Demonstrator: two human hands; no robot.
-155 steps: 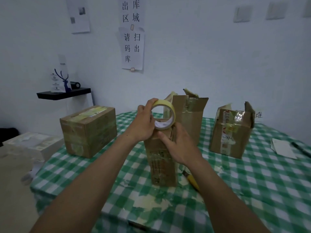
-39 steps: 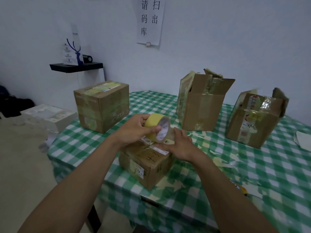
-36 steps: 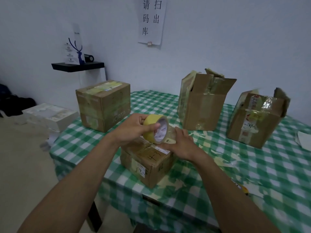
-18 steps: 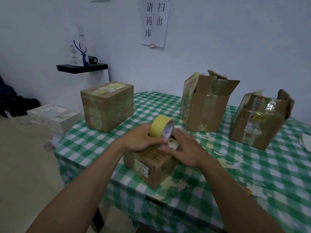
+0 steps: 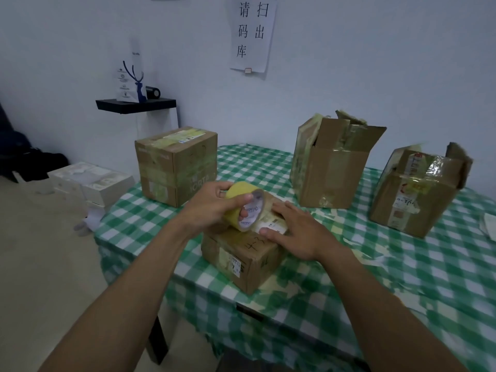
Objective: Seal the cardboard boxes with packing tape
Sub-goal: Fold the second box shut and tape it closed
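Observation:
A small cardboard box (image 5: 243, 257) lies near the front edge of the green-checked table (image 5: 402, 264). My left hand (image 5: 212, 204) grips a yellow roll of packing tape (image 5: 245, 205) just above the box's top, thumb over the rim and a finger inside the core. My right hand (image 5: 298, 230) lies flat on the box's top to the right of the roll, fingers straight, pressing down. A taped box (image 5: 175, 165) stands at the back left. An open-flapped box (image 5: 331, 162) stands behind, and another open box (image 5: 418, 189) at the right.
A black wall shelf (image 5: 135, 104) with a small stand and a dark roll hangs at the left. White boxes (image 5: 91, 182) sit on the floor left of the table. A paper notice (image 5: 252, 33) is stuck on the wall. Tape scraps litter the cloth.
The small box stood upright several seconds ago and now lies flat. Over the last second my right hand went from pinching at the roll to lying flat on the box's top.

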